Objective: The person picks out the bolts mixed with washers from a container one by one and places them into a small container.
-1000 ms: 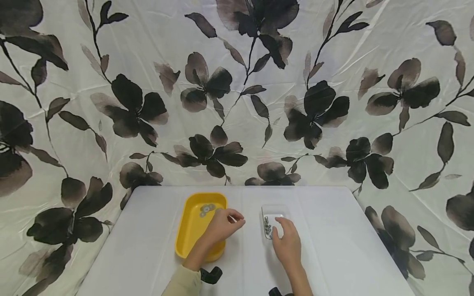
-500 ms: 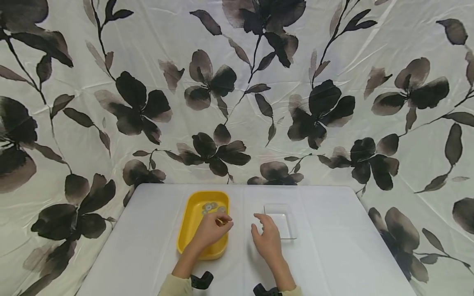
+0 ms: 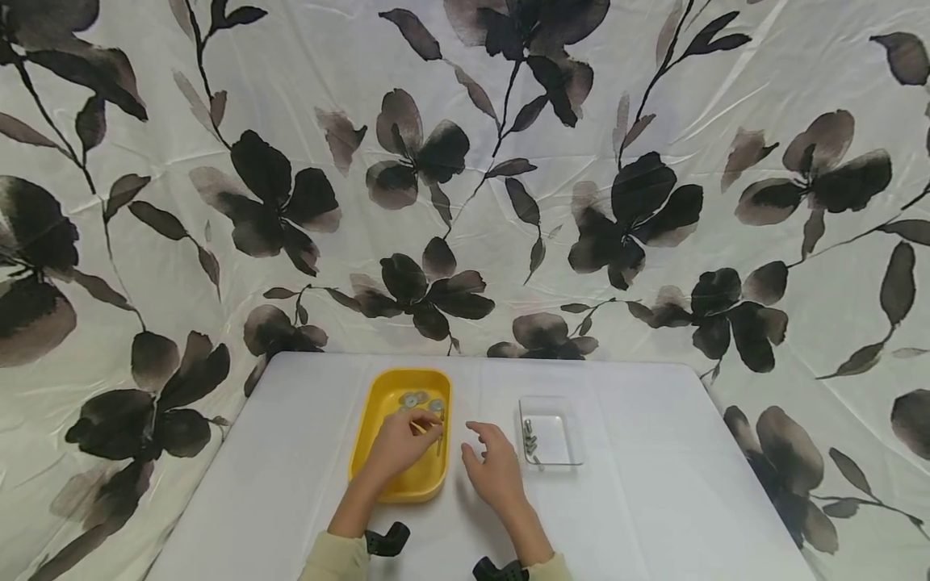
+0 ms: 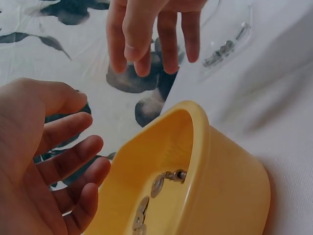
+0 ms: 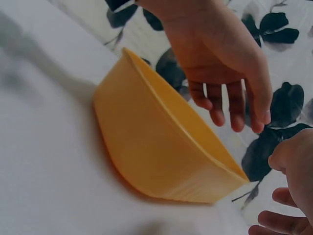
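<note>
While your left hand (image 3: pixel 402 442) hovers slack over the yellow tray (image 3: pixel 378 436), your right hand (image 3: pixel 492 470) hangs relaxed, empty, just beside it.

This looks like a makeshift recording corner rather than a lived-in room. A wrinkled white cloth backdrop printed with large black and grey flowers (image 3: pixel 465 161) hangs across the whole background from 9 to 3 o'clock, hiding whatever room lies behind. At 6 o'clock stands a plain white cloth-covered surface (image 3: pixel 654 500) carrying only a yellow oval plastic tray (image 3: pixel 378 476) and a small clear plastic dish (image 3: pixel 563 440).
</note>
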A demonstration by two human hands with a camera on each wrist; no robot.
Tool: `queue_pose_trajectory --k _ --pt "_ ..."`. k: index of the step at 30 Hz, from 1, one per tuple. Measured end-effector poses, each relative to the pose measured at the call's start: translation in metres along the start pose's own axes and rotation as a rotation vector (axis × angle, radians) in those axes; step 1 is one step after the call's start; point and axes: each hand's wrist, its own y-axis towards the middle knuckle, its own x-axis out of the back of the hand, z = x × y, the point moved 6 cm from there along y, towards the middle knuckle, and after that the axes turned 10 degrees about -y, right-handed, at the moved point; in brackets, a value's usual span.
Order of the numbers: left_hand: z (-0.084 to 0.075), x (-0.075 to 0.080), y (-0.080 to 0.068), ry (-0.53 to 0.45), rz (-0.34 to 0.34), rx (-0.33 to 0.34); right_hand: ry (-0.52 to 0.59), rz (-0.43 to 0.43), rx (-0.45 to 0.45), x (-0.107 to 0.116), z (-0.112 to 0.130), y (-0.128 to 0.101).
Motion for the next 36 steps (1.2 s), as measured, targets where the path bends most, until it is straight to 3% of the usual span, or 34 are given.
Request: queue_pose_trajectory --k 10,21,30,36 --pt "0.008 0.005 0.002 0.016 0.003 0.015 0.066 0.080 0.038 -0.019 0.007 -0.007" --pt "0.020 0.006 0.007 0.044 0.022 0.068 0.132 0.190 -0.011 -0.042 0.003 -0.014" --pt "0.026 0.003 0.022 0.075 0.047 0.081 0.213 0.204 -0.032 -0.049 0.005 -0.015" --pt "0.027 0.003 0.037 0.085 0.058 0.047 0.256 0.192 -0.034 -0.055 0.004 -0.017"
